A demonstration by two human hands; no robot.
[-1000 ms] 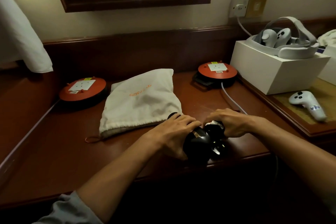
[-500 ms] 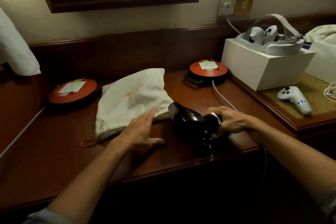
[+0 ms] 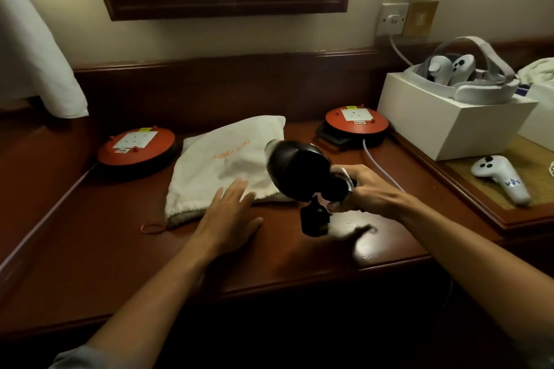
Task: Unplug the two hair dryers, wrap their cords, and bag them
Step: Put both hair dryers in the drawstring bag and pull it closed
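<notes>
My right hand (image 3: 364,190) grips a black hair dryer (image 3: 295,172) by its cord-wrapped handle and holds it above the dark wooden desk (image 3: 90,243), its nozzle pointing up and left. A black plug (image 3: 314,220) dangles under it. A white drawstring bag (image 3: 227,165) with orange lettering lies flat on the desk, its mouth toward me, and looks filled. My left hand (image 3: 232,216) is spread, palm down, its fingertips on the bag's near edge. No second dryer is visible.
Two orange extension-cord reels sit on the desk, one at the left (image 3: 136,148) and one at the back right (image 3: 356,123), whose white cable (image 3: 380,166) runs toward me. A white box (image 3: 449,126) carries a VR headset (image 3: 461,75). A white controller (image 3: 500,180) lies on the right-hand ledge.
My left hand let go of the dryer and moved left onto the bag's edge. My right hand lifted the dryer off the desk and tilted its nozzle upward.
</notes>
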